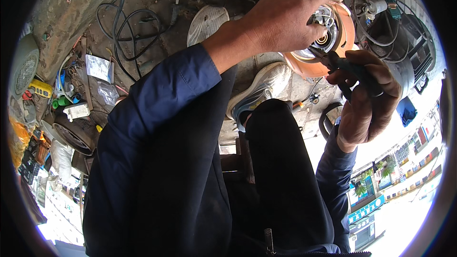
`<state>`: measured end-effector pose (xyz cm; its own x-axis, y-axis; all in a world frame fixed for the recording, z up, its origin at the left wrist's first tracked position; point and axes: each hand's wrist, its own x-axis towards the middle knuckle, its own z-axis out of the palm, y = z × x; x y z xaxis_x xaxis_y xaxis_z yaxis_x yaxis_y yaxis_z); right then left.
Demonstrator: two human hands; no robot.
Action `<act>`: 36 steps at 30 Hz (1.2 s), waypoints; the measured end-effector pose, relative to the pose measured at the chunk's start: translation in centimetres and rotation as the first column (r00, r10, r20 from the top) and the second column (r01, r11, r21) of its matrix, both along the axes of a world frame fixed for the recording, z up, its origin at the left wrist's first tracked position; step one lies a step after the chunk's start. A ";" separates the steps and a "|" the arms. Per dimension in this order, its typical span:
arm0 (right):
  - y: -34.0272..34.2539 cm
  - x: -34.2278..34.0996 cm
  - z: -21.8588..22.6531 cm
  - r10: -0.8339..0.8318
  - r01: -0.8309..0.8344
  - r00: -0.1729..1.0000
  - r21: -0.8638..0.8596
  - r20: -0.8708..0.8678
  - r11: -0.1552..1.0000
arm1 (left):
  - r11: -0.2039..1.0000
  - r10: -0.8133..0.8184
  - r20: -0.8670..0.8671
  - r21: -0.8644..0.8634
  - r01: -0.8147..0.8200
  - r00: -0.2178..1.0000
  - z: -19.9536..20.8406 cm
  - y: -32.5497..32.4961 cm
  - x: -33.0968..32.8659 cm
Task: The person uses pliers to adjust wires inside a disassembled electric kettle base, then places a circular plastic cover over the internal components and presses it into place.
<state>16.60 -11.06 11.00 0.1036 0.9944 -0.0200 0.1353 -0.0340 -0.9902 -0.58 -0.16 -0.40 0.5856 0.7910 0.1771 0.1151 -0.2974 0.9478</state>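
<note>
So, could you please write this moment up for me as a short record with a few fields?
Setting: cluttered workshop floor, seen from above
Left hand: left hand grips the orange motor housing from above, fingers at its open centre
Right hand: right hand holds dark pliers, tips at the housing's inner wiring
Under the hands: light sneaker on the ground
Nearby: black cable; round grey fan grille at far left
Clothing: dark blue sleeves, dark trousers
</note>
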 end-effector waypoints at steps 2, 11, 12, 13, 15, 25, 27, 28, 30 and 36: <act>0.0 0.1 -0.1 0.016 -0.016 1.000 -0.009 0.007 1.000 | 1.000 0.008 -0.011 0.012 -0.008 1.000 -0.1 0.2 0.3; 0.7 1.6 -0.3 0.205 -0.209 0.976 0.055 0.068 0.976 | 1.000 -0.011 -0.028 -0.011 0.010 1.000 -0.3 0.2 0.2; 0.7 1.6 -0.3 0.205 -0.209 0.976 0.064 0.069 0.976 | 1.000 -0.015 -0.023 -0.018 0.015 1.000 -0.5 0.1 0.3; 0.6 1.5 -0.3 0.199 -0.203 0.978 0.061 0.067 0.977 | 0.999 0.046 -0.061 0.024 -0.044 0.997 -0.7 -0.2 0.5; 0.4 1.3 -0.2 0.188 -0.192 0.980 0.059 0.065 0.980 | 0.981 0.171 -0.129 0.115 -0.157 0.977 -1.0 -0.9 1.2; 0.4 1.1 -0.1 0.191 -0.192 0.981 0.049 0.028 0.980 | 0.975 0.184 -0.103 0.146 -0.168 0.978 -2.0 -1.2 1.5; 0.4 1.0 -0.1 0.185 -0.186 0.983 0.040 0.021 0.982 | 0.977 0.176 -0.127 0.140 -0.158 0.976 -1.8 -1.2 1.4; 0.4 0.9 -0.1 0.179 -0.179 0.984 0.039 0.015 0.983 | 0.980 0.170 -0.130 0.130 -0.153 0.977 -1.6 -1.1 1.3; 0.4 0.9 -0.1 0.183 -0.183 0.983 0.035 0.013 0.982 | 0.984 0.158 -0.133 0.110 -0.143 0.978 -1.3 -0.9 1.2; 0.7 1.3 0.3 0.225 -0.226 0.973 0.029 0.044 0.974 | 1.000 0.004 -0.014 0.008 -0.003 1.000 -0.4 0.3 0.4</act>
<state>17.93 -10.34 11.28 -0.1235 0.9923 0.0138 0.1749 0.0354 -0.9839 -0.18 0.14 -0.77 0.5854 0.7917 0.1747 0.1298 -0.3042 0.9437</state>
